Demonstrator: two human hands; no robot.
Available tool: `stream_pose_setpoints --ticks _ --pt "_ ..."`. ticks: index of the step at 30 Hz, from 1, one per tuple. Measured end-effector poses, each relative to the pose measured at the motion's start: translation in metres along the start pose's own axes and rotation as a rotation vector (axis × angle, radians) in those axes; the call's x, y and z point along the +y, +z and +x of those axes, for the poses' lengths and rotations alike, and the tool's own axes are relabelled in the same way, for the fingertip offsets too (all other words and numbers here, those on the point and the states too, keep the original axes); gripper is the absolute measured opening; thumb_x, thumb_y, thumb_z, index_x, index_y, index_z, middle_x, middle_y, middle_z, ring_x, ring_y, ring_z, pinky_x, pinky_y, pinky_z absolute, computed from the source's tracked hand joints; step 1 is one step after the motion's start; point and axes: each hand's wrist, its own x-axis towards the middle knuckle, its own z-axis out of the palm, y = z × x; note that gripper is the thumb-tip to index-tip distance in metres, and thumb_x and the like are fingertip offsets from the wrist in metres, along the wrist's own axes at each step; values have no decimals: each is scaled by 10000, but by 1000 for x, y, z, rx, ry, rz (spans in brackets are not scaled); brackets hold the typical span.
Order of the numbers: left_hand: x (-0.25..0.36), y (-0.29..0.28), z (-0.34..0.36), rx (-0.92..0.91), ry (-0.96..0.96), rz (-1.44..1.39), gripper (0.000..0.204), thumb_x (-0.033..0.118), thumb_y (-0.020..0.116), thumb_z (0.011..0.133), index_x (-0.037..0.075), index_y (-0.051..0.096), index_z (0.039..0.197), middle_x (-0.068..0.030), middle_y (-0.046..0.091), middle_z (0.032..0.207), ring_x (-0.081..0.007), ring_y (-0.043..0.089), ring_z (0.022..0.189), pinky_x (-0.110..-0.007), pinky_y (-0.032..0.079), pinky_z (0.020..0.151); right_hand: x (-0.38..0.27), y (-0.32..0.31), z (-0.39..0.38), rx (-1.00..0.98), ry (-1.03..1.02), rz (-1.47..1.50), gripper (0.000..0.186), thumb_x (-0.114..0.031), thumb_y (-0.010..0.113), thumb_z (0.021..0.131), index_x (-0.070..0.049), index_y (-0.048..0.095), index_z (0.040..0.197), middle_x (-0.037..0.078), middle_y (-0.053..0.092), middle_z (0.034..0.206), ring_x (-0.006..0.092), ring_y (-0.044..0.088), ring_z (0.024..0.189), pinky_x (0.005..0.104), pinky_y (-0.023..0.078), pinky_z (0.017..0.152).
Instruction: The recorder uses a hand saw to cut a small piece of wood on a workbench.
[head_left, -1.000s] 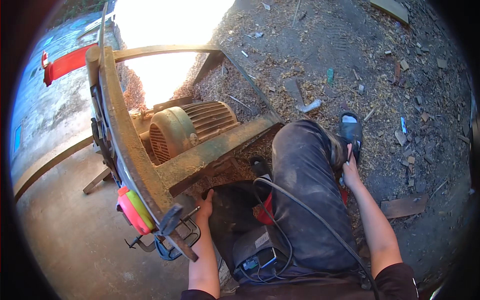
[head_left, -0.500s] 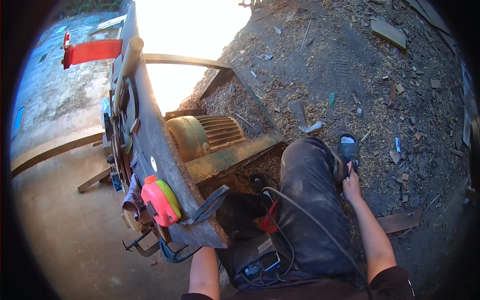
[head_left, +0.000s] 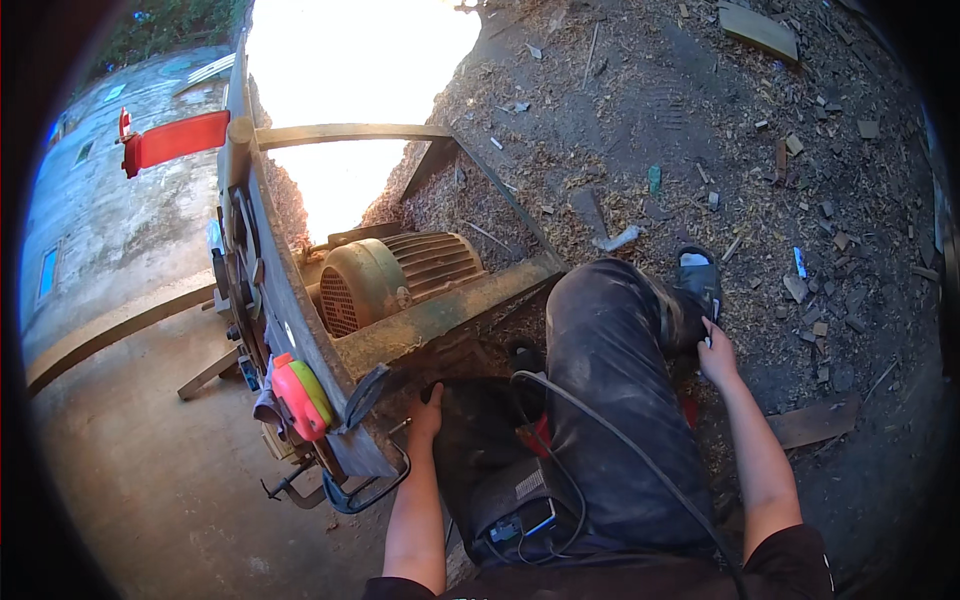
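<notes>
My right hand (head_left: 716, 356) is closed beside my right lower leg, its fingertips against the dark trouser (head_left: 620, 370) just above a dark sandal (head_left: 698, 275). A small pale bit shows at its fingers; what it is I cannot make out. My left hand (head_left: 427, 412) is at my left knee, touching the dark trouser leg, with its thumb up and most fingers hidden. Just left of it is the edge of a grey tabletop (head_left: 345, 420), where a C-clamp (head_left: 375, 500) hangs. A pink and yellow-green tape measure (head_left: 302, 395) with a dark strap lies there.
Under the tabletop, a dusty electric motor (head_left: 395, 275) sits beside a wooden beam (head_left: 450, 305). A red curved piece (head_left: 180, 140) juts out at the far left. Wood scraps and shavings litter the ground (head_left: 680, 150). A grey cable (head_left: 620, 440) crosses my lap.
My left hand, hidden behind the tabletop before, now shows at my left knee. My right hand stays by my right lower leg. The view has shifted, so the tabletop appears further left.
</notes>
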Motion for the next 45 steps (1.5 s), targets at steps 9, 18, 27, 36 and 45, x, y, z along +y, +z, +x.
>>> stream_pose_setpoints --ticks 9,18,27,36,45 --pt "2 2 2 32 83 0 866 656 591 897 -6 504 1449 -288 513 1458 -440 446 1392 -467 362 1149 56 -16 1 89 164 -256 395 -147 631 893 -40 659 1273 271 698 1110 450 669 1050 498 531 915" --pt "-4 6 10 33 88 17 856 636 601 902 -21 509 1442 -299 517 1450 -434 448 1394 -465 360 1153 16 -26 -19 173 3 -96 635 -128 585 953 -180 401 1558 292 683 1161 439 655 1124 470 526 943" --pt "-8 10 14 18 75 -48 881 661 600 893 -12 504 1453 -292 505 1468 -425 439 1408 -466 342 1165 33 -31 -19 130 -48 -146 550 -73 577 941 -177 530 1480 245 658 1270 414 627 1191 447 503 996" --pt "-26 25 26 139 209 -98 752 569 618 935 -60 588 1347 -289 597 1364 -426 526 1328 -436 387 1121 27 -38 -34 356 -122 -240 695 -7 551 898 -250 444 1540 210 660 931 390 663 893 460 522 807" --pt "-29 12 18 36 137 -90 794 569 542 986 -62 464 1462 -281 466 1510 -419 413 1427 -457 312 1178 -9 -58 -41 -40 179 -473 599 -126 532 918 -332 504 1479 215 683 1137 395 678 1047 517 550 885"
